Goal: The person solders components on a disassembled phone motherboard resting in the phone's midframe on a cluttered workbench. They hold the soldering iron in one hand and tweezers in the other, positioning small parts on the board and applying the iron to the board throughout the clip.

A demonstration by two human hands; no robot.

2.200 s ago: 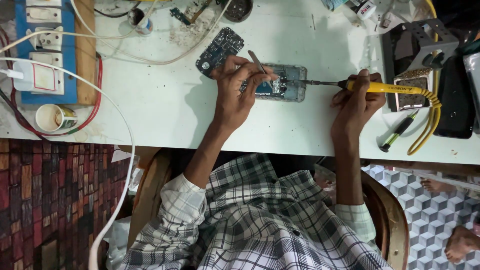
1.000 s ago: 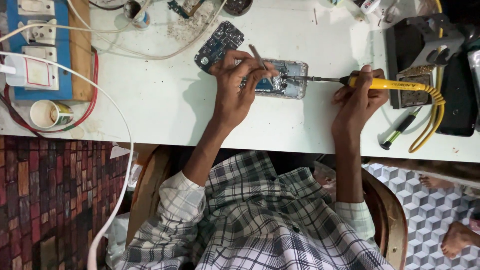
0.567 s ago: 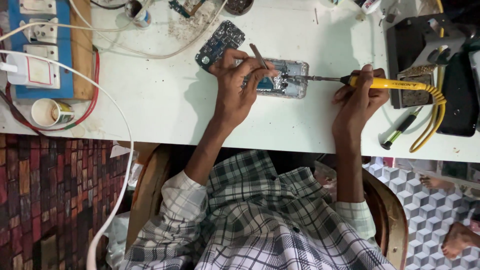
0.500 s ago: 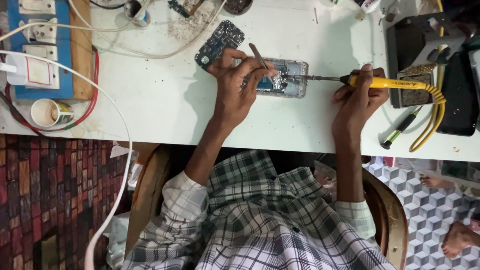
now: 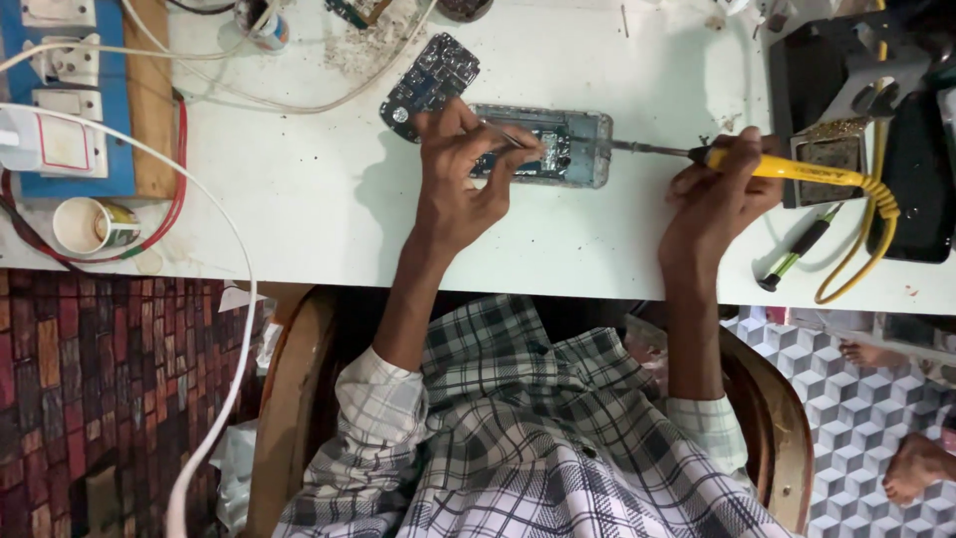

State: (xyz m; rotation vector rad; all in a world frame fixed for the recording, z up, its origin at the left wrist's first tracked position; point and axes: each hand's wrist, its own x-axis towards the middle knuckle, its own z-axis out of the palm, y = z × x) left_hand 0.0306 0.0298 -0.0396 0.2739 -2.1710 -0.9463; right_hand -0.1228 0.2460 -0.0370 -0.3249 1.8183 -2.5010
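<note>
Yellow-handled soldering iron (image 5: 787,167) gripped pen-style in my right hand (image 5: 712,204), tip toward opened phone (image 5: 558,147) mid-table (image 5: 319,199). Left hand (image 5: 463,174) pinches tweezers (image 5: 510,139) over board. Phone light, rigid, fragile inside; I'd hold by frame edges.

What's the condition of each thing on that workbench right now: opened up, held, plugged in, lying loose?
Phone: opened, insides exposed, flat on the table.
Left hand: pressing tweezers onto the phone.
Right hand: gripping the yellow soldering iron, tip reaching toward the phone.
Loose circuit board: lying beside the phone, untouched.
White plug: plugged into the blue socket board.
Small cup: lying on its side.
Green-tipped screwdriver: lying loose.
</note>
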